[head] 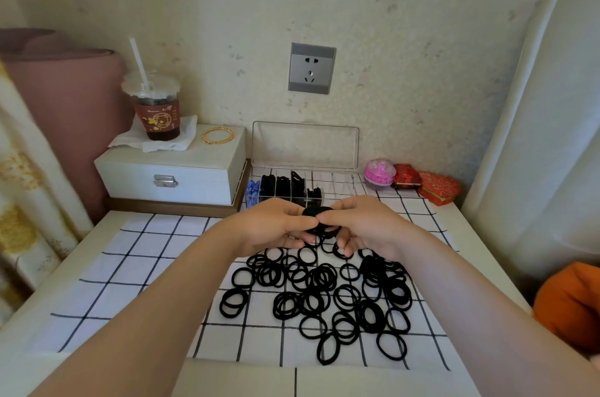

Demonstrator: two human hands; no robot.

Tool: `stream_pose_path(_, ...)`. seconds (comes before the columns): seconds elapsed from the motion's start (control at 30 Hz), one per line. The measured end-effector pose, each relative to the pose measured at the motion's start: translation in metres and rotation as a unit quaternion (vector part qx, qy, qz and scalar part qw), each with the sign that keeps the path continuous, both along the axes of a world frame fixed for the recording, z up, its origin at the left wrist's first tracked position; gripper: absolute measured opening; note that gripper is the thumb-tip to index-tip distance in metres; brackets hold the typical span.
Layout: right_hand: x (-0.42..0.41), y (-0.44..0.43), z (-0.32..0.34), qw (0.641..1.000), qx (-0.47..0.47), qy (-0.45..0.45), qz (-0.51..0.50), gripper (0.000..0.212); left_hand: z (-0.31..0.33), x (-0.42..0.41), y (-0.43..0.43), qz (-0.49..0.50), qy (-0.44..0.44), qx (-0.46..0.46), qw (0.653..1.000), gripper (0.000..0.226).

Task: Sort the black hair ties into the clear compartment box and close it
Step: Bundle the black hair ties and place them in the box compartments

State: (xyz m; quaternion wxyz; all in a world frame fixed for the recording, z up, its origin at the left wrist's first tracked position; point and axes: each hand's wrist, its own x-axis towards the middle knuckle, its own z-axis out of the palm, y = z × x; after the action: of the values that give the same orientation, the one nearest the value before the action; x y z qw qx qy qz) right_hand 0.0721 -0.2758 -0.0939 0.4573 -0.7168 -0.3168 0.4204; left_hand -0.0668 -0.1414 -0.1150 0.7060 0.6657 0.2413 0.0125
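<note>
bundling ties above the pile

left hand [276,228] and right hand [367,228] meet just in front of the clear compartment box [324,184]. thumbs and fingertips of both pinch one small stack of black hair ties [319,213], likely squaring it to fit a narrow slot. the lid [305,145] stands upright, so the compartments are reachable. counted: one box, one held stack, and several dozen loose ties [324,292] on the checked cloth [130,266], too overlapped for an exact tally.

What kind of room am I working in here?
Likely a bedroom nightstand: white jewellery box with a gold bangle on it, wall socket, and what looks like a padded headboard at right.
</note>
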Motion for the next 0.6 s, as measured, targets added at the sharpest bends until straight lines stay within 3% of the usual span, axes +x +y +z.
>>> stream_pose_path(0.1,0.003,-0.003,0.003,0.997,0.008,0.068,0.027,0.016,0.003,-0.001,0.001,0.0,-0.009,-0.017,1.0,0.024)
stream_pose_path(0.23,0.004,-0.003,0.001,0.994,0.015,0.106,0.027,0.04,0.005,-0.001,0.0,-0.009,-0.01,-0.024,1.0,0.017)
stream_pose_path(0.4,0.001,-0.002,-0.001,0.997,0.006,0.059,0.046,0.021,0.008,-0.004,0.001,-0.005,-0.003,0.043,0.999,0.015)
stream_pose_path(0.53,-0.006,0.004,-0.007,1.0,0.014,0.021,0.011,0.029,0.007,-0.007,0.006,0.03,0.02,0.103,0.994,0.025)
stream_pose_path(0.6,-0.009,0.005,-0.01,0.998,-0.01,-0.061,0.02,0.03,0.005,-0.009,0.009,0.052,0.038,0.13,0.989,0.025)
